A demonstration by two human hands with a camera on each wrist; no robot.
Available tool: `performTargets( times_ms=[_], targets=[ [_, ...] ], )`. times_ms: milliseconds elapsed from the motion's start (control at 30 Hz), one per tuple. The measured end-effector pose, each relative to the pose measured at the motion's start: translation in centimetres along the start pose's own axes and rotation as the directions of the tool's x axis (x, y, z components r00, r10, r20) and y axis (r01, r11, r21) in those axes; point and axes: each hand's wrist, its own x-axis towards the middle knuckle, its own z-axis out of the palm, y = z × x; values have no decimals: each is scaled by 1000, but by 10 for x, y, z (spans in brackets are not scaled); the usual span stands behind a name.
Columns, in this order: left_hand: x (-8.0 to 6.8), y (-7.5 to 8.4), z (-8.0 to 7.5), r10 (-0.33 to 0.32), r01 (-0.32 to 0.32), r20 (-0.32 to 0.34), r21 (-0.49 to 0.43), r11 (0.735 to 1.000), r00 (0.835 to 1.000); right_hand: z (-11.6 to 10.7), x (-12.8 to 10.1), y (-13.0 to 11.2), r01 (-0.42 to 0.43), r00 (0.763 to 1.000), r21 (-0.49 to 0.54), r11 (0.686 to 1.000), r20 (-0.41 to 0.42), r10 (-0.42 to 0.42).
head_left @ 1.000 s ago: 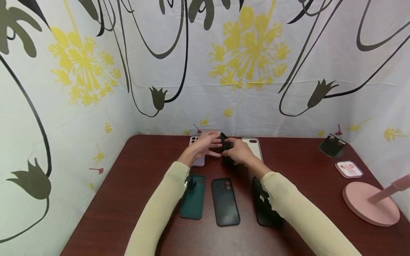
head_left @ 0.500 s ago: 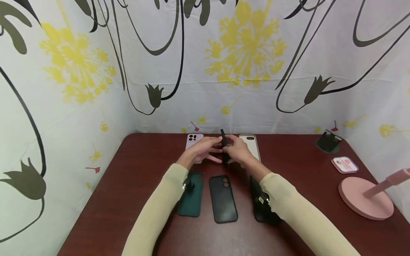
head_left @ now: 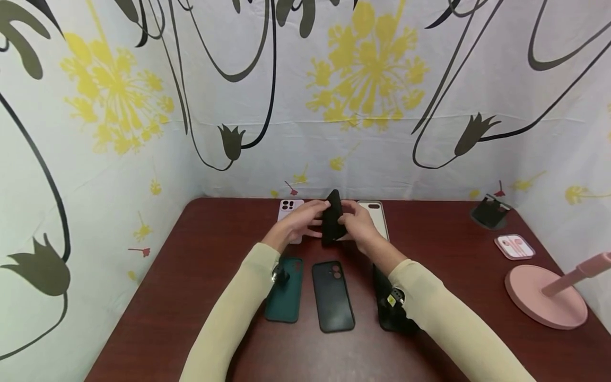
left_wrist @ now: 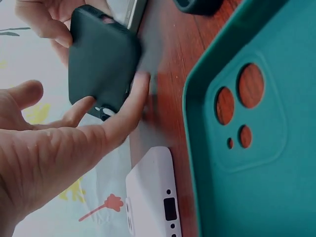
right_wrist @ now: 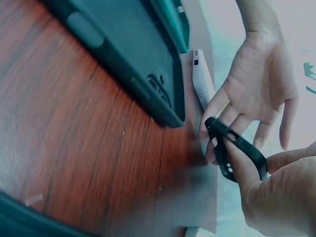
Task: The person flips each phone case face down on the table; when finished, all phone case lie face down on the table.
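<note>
Over the far middle of the table, a black phone case (head_left: 333, 215) stands tilted on edge between the two hands. My right hand (head_left: 360, 225) pinches it by its right side; in the right wrist view the thumb lies along the inside of the case (right_wrist: 249, 150). My left hand (head_left: 297, 222) is at its left side. Seen from the right wrist, the left hand (right_wrist: 259, 81) has its palm turned up and its fingers extended to the case. In the left wrist view, the left fingertips meet the lower end of the case (left_wrist: 101, 59), thumb apart.
Flanking the hands lie a lilac phone case (head_left: 290, 206) and a white one (head_left: 377, 215). Nearer are a teal case (head_left: 286, 297), a dark case (head_left: 333, 302) and a black case (head_left: 389, 313) under the right forearm. A pink round stand (head_left: 546, 297) is at right.
The black case, edge-on half a second ago, has turned so its broad face shows in the head view. Both hands remain at it in nearly the same place.
</note>
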Motion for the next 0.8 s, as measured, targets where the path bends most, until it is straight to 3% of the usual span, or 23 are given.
performTargets(
  times_ms=[100,200,567,667,800],
  targets=[
    [2,1,-2,0,1,-23,11,1000,1000,-2,1,2,-28,999,109,994,23,26],
    [5,2,-3,0,0,-42,0,1000,999,-3,3,4,-40,999,146,988,31,36],
    [8,-3,-10,38,-46,-121,-64,997,992,-6,11,8,-35,999,82,996,15,34],
    [8,-4,-12,67,-84,-198,-81,993,978,-5,11,9,-31,1000,31,999,-1,31],
    [11,-5,-11,108,-140,-323,-77,987,940,-2,11,12,-13,1000,-60,998,-13,13]
  ],
)
